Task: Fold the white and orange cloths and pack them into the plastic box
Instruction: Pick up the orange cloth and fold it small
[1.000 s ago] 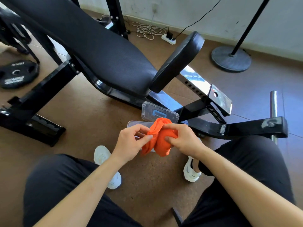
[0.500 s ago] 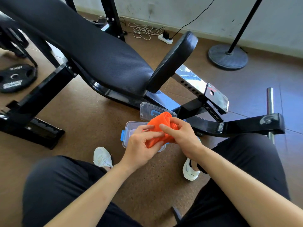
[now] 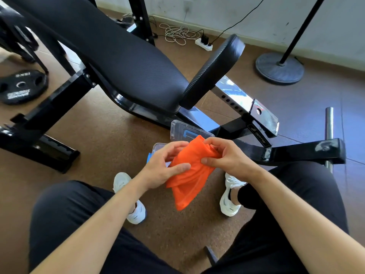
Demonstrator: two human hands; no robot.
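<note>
Both hands, the left hand (image 3: 165, 168) and the right hand (image 3: 227, 157), pinch the orange cloth (image 3: 189, 178) above the plastic box (image 3: 158, 147), so I think they should flatten it, then fold it small and neat.

A single head-worn wide-angle view looks forward and steeply down, close over both hands; the floor (image 3: 94, 155) lies beyond them, the far wall (image 3: 276, 14) above, its edges seemingly bent by the lens.

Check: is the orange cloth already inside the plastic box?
No, both hands hold the orange cloth above the plastic box.
</note>
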